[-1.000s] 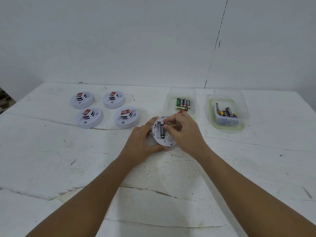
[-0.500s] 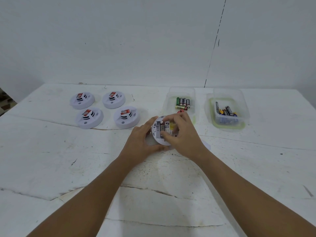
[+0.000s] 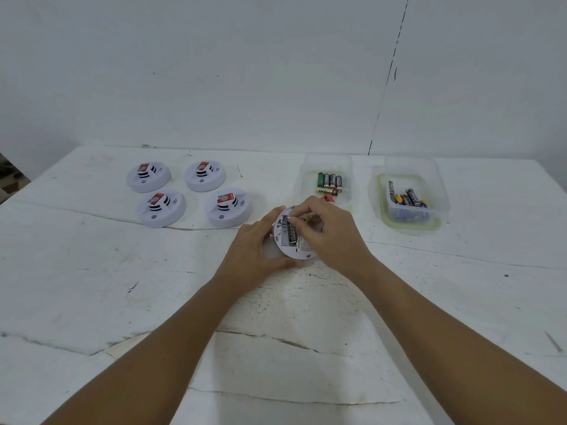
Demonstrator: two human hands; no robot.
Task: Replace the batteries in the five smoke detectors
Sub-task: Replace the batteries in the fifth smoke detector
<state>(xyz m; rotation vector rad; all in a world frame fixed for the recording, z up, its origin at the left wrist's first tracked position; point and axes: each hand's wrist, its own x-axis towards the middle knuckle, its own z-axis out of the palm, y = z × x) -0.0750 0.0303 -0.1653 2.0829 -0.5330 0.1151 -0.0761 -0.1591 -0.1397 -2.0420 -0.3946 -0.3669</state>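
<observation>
A white round smoke detector (image 3: 291, 251) stands tilted on its edge at the table's middle, its open back facing me. My left hand (image 3: 254, 254) grips its left rim. A black battery (image 3: 293, 234) lies in the detector's battery bay, and my right hand (image 3: 329, 233) pinches the battery's top end with curled fingers. Several other detectors lie face up at the back left, among them one (image 3: 228, 208) nearest my left hand and one (image 3: 161, 208) left of it.
A clear tub (image 3: 326, 165) holding several batteries (image 3: 329, 182) stands just behind my right hand. A second clear tub with a green rim (image 3: 411, 223) holds more batteries at the back right. The white table (image 3: 92, 286) is cracked and scuffed. A white wall rises behind.
My right hand has shifted on the detector's back: a black battery now lies plainly in the bay under its fingertips. My left hand has kept its hold on the rim.
</observation>
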